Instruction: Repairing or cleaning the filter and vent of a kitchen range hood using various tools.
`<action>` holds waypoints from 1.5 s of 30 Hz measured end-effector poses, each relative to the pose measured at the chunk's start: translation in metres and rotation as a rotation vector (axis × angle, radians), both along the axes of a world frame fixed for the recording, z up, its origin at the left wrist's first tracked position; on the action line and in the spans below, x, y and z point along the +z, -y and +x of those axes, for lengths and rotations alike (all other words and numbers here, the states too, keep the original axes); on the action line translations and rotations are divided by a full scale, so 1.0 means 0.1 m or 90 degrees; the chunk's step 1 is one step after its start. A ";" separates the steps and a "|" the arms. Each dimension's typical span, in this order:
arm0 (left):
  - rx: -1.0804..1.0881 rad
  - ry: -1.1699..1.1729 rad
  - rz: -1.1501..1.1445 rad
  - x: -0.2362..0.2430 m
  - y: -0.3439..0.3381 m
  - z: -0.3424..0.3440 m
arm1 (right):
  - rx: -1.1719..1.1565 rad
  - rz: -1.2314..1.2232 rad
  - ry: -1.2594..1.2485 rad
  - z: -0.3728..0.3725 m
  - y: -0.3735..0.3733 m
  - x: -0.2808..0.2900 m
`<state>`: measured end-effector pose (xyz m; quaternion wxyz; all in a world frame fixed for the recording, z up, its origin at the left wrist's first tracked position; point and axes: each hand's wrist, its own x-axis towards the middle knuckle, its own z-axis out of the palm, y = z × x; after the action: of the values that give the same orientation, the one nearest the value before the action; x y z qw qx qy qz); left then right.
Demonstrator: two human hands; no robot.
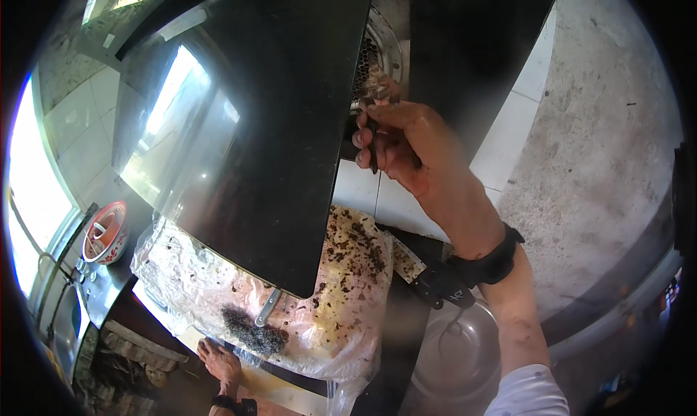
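Black glass panels (261, 125) up top, two of them, with one round metal-rimmed opening (394, 49) showing between. Our right hand (420, 136) is clamped on one slim dark-handled tool (374, 151), right by the lower edge of that opening. The handle's long axis runs nearly up and down the view, and its far end gets lost among our fingers (some brownish stuff there, can't tell what). So the opening sits just beyond the right hand, easily the nearer of our two. Our left hand (219, 363) is well apart, down left on the edge of a pale board (283, 393); can't tell if it's gripping or just resting. Headcount: one plastic sheet (196, 267) with countless dark crumbs (370, 249), one black scouring pad (250, 332), one holed metal strip (268, 308), one black-handled flat blade (428, 274), one steel basin (475, 351), one red-and-white bowl (110, 256).
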<state>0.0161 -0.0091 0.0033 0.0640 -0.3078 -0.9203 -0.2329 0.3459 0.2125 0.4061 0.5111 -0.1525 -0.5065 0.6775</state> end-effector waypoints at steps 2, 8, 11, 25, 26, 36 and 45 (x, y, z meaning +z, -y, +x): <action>-0.001 0.006 0.006 0.01 -0.01 0.02 | 0.017 -0.048 -0.039 -0.01 0.03 0.06; 0.008 0.011 0.013 0.06 -0.02 0.06 | 0.016 -0.028 0.067 0.13 0.22 0.04; 0.018 0.017 0.004 0.07 -0.01 0.06 | -0.016 -0.044 0.090 0.24 0.26 -0.05; 0.016 0.021 -0.018 0.05 0.00 0.03 | -0.007 0.004 0.118 0.29 0.08 -0.21; 0.017 0.023 -0.014 0.05 0.00 0.03 | -0.004 0.005 0.119 0.28 0.05 -0.23; 0.008 -0.006 -0.005 0.00 0.00 0.00 | -0.074 0.088 0.121 0.15 -0.10 -0.47; -0.060 -0.016 0.020 0.06 0.00 0.03 | -0.059 0.058 0.155 0.26 0.00 -0.40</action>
<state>0.0192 -0.0092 0.0096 0.0695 -0.3528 -0.9000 -0.2463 0.3718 0.2130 0.3660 0.4829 -0.2340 -0.5873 0.6059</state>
